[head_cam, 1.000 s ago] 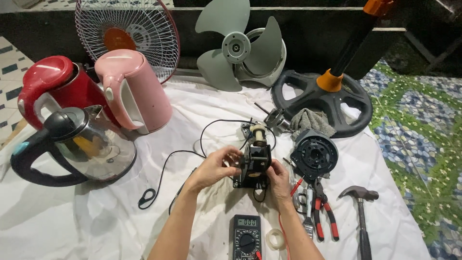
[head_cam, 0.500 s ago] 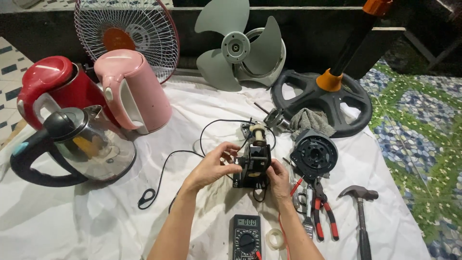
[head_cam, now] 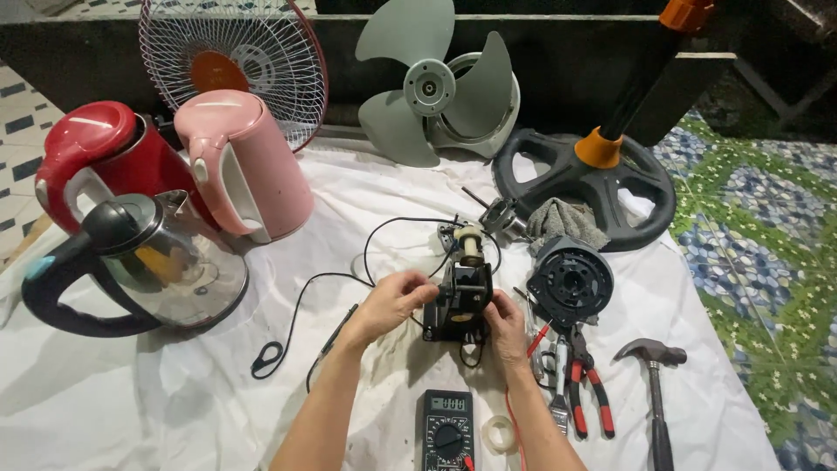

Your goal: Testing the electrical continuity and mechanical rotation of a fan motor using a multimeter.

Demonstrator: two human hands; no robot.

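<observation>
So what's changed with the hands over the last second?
Hardly anything. The left hand shifted slightly at the left side of the fan motor; the right hand kept its grip on the right. The kettles, meter and tools stayed put.

A rumpled white cloth [head_cam: 139, 410] covers the floor as a work surface, stained in places near its middle. To the right of it lies flooring with a green and blue leaf-and-pebble pattern [head_cam: 758, 262], and at the far left a strip of blue-and-white checked tiles [head_cam: 22, 131] shows. Along the top runs a low dark ledge [head_cam: 558, 65] with a pale upper edge, its face in shadow, while the cloth is evenly and brightly lit.
</observation>
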